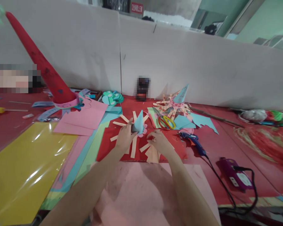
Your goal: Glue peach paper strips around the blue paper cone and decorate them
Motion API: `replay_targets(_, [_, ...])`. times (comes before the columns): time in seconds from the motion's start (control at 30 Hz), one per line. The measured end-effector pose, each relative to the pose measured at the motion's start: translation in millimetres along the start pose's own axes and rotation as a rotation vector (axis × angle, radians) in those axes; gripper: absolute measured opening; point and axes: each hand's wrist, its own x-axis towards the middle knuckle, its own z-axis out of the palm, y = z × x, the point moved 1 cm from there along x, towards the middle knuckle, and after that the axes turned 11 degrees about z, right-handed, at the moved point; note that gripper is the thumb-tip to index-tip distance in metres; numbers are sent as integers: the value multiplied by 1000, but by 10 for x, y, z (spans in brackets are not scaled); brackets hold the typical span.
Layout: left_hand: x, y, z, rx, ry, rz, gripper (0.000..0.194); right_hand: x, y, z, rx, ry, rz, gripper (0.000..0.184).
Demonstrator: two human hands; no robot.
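Note:
A small light-blue paper cone (pixel 139 123) stands upright on a scalloped pink paper base (pixel 144 131). My left hand (pixel 126 136) is closed around the cone's lower left side. Pale paper strips (pixel 133 148) spread out around the base over a red sheet (pixel 106 146). Just right of the cone is my right hand (pixel 159 142), its fingers curled together; whether something small is in them I cannot make out. Below that hand lie a loose strip (pixel 145 147) and a pale paper piece (pixel 153 155).
Yellow-handled scissors (pixel 168 122) and a finished-looking cone piece (pixel 180 97) are behind my right hand. A blue glue gun (pixel 194 142) with its cord and a purple power strip (pixel 235 175) lie right. Left are a tall red cone (pixel 47 69), pink sheets (pixel 85 116) and yellow sheet (pixel 25 169).

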Motion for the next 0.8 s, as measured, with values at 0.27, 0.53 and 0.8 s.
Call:
replay_targets(0.27, [8, -29, 12, -67, 19, 5, 69, -195, 134, -151, 66, -185, 45, 19])
replay_targets(0.53, [-4, -24, 20, -130, 32, -27, 69, -445, 119, -337, -25, -161, 96, 14])
replay_targets(0.8, [6, -10, 9, -128, 23, -42, 67, -463, 644, -652, -60, 383, 326, 31])
